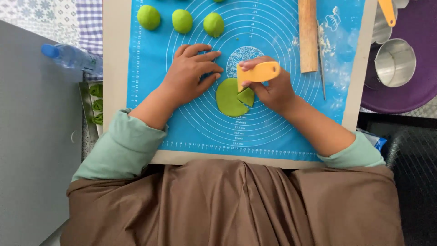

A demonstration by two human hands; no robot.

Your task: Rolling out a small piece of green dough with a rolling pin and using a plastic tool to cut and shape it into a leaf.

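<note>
- Right now your right hand point(273, 91) is clamped on a flat orange plastic dough scraper point(259, 73), thumb below and fingers over the top, its blade pointing down and to your left into the dough.
- Directly under that blade lies the flattened green dough disc point(229, 98), resting on the blue silicone baking mat point(205, 123) near the middle of its printed rings.
- One wedge of green dough point(246, 96) is already split from the disc, just beside your right hand and still touching the main piece along the cut.
- Your left hand point(191, 75) lies flat and empty on the mat, fingers spread slightly apart, fingertips just above and to the left of the disc.
- So the disc sits between both hands, with the right one nearer and the scraper's long axis running roughly across the mat from left to right.
- Farther from you, three green dough balls point(182, 21) sit in a row, and a wooden rolling pin point(308, 34) lies beyond your right hand.
</note>
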